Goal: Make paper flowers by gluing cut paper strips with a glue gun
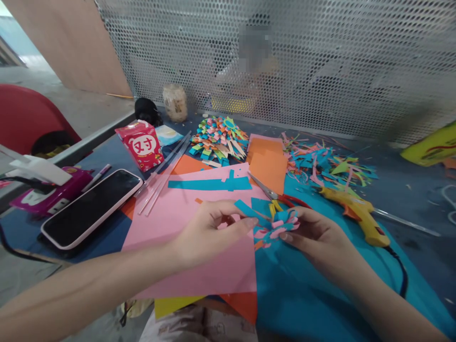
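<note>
Over the sheets, my left hand (217, 230) is closed, pinching a blue paper strip (244, 208) between thumb and fingers. My right hand (315, 232) grips a small paper flower (276, 228) with pink and blue curled petals. The strip's right end meets the flower; whether it is attached I cannot tell. Just behind the flower lie scissors (272, 194) with red handles, partly hidden by it. Beneath my hands are a pink sheet (199, 270) and a blue sheet (295, 294). Blue cut strips (203, 183) rest on the pink sheet.
A yellow glue gun (356, 211) with a cord lies at right. Paper scraps (324, 159) and a pile of paper flowers (221, 135) sit farther back, near orange paper (269, 159). At left are a phone (92, 206), clear glue sticks (164, 175), a red packet (142, 145) and a purple power strip (53, 197).
</note>
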The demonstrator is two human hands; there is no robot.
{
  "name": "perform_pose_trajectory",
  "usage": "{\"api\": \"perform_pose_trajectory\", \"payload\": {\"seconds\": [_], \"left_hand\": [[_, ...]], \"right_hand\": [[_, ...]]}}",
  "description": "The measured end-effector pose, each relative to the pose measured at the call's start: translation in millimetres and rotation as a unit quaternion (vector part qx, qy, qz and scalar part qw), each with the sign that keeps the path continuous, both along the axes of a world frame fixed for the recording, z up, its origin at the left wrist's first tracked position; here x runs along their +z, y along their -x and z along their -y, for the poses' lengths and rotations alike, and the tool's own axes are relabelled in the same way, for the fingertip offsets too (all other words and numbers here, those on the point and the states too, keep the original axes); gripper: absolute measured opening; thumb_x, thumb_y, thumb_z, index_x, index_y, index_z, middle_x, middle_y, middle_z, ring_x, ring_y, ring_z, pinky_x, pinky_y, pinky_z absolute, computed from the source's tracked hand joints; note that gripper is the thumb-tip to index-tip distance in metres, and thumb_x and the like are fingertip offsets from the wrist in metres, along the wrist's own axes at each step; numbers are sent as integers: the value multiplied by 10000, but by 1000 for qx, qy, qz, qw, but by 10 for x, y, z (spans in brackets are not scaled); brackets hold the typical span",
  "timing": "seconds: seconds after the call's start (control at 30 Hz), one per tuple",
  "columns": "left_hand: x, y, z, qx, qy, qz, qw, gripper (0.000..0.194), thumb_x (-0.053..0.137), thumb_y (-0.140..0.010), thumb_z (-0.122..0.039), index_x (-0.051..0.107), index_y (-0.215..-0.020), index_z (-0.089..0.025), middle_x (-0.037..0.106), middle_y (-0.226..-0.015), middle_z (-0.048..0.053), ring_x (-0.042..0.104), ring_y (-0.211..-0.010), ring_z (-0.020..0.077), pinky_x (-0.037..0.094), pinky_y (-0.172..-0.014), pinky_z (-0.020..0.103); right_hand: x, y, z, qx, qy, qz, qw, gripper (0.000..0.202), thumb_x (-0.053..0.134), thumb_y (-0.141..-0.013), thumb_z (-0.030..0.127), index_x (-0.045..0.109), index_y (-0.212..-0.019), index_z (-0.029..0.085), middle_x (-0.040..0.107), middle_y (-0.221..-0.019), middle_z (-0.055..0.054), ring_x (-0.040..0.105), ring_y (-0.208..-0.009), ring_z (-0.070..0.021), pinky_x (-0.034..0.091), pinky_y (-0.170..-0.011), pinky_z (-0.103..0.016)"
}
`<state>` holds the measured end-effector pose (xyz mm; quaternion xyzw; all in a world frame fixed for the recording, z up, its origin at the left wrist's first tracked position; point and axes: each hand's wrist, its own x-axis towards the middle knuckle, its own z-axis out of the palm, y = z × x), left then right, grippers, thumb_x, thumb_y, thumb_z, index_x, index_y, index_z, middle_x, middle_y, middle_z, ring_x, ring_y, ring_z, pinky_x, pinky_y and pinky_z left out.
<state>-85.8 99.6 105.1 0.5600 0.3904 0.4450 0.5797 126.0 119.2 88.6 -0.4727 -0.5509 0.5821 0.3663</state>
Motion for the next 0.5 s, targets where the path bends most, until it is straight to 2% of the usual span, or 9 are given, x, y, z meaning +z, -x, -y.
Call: {"api": "perform_pose_trajectory", "payload": {"seconds": [0.17,0.3,0.4,0.43,0.5], "left_hand": [[27,25,9,13,-9,-12,1000,137,604,-786,-270,713,-793,-188,712,-833,51,641,-890,223,488,-781,332],[22,92,13,-37,-58,-2,998,155,585,-812,-238,732,-851,-210,694,-939,53,616,-891,195,463,-767,311],[-5,150,15,-41,-103,-5,994,215,589,-829,-265,710,-1007,-258,676,-1056,54,572,-970,199,427,-756,297],[-13,163,14,-35,-110,3,993,248,597,-825,-287,691,-1054,-268,662,-1104,55,557,-991,203,418,-763,298],[-24,175,7,-24,-96,26,995,312,609,-812,-337,650,-1115,-273,634,-1155,57,541,-996,205,409,-777,302]], "right_hand": [[12,3,-5,7,-29,5,1000,316,810,-612,401,641,-817,230,709,-777,-10,687,-722,-179,576,-688,-309],[53,33,10,6,-95,36,995,264,798,-634,380,646,-792,232,712,-770,-15,686,-722,-179,580,-680,-297],[84,32,21,-18,-227,67,971,138,735,-722,307,659,-825,255,719,-838,-11,690,-793,-187,583,-707,-310],[95,18,27,-22,-290,83,953,103,699,-759,260,662,-855,267,718,-862,-8,687,-837,-192,581,-741,-328],[116,-31,57,-16,-431,121,894,194,655,-777,159,664,-921,288,717,-904,-4,669,-940,-209,565,-825,-375]]}}
